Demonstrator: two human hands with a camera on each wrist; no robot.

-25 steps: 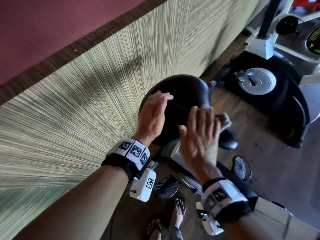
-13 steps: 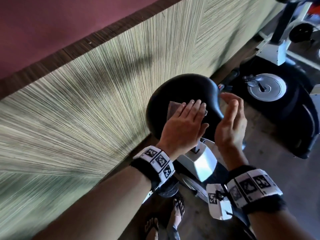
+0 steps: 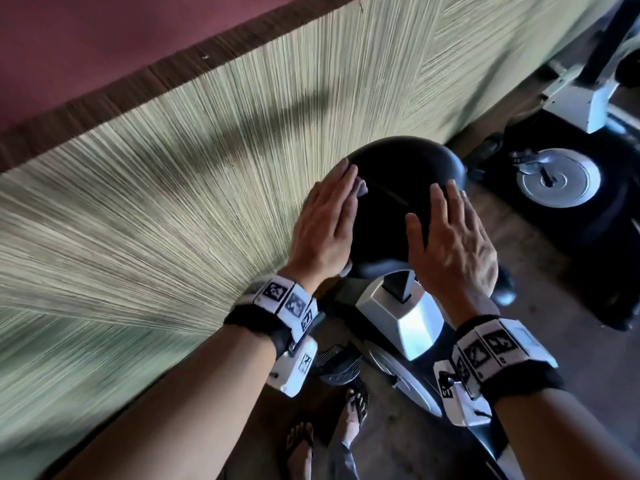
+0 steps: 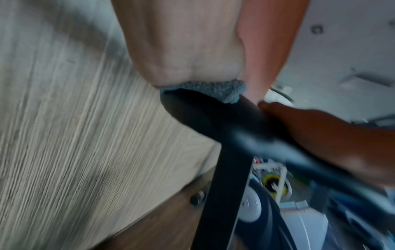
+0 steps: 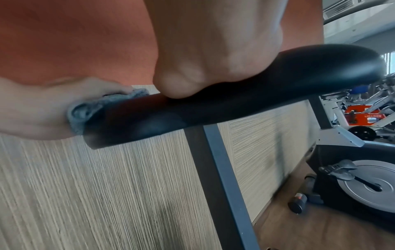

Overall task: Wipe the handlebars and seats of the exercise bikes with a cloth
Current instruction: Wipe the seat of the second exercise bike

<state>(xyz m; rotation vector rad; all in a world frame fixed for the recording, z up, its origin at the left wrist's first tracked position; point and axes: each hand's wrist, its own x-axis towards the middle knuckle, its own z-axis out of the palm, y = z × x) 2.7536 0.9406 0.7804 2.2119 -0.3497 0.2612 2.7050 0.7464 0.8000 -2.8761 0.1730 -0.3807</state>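
The black bike seat [image 3: 398, 188] stands close to the striped wall. My left hand [image 3: 325, 216] lies flat on the seat's left side, fingers straight, pressing a grey cloth [image 3: 361, 189] against it. In the left wrist view the cloth [image 4: 205, 89] bunches between palm and seat [image 4: 203, 116]. My right hand [image 3: 450, 233] rests flat on the seat's right side with nothing in it. In the right wrist view its palm [image 5: 213, 59] sits on the seat [image 5: 267, 91], and the cloth [image 5: 100, 106] shows under the left hand [image 5: 38, 110].
A striped green wall panel [image 3: 173, 202] runs close along the left. The silver seat-post housing [image 3: 401, 317] and a pedal [image 3: 337, 365] are below the seat. Sandalled feet [image 3: 349, 410] stand on the wooden floor. A second bike's silver flywheel [image 3: 557, 178] is at right.
My left hand has slid the cloth from the seat's middle to its left edge. The right hand, edge-on beside the seat before, now lies flat on the seat's right side.
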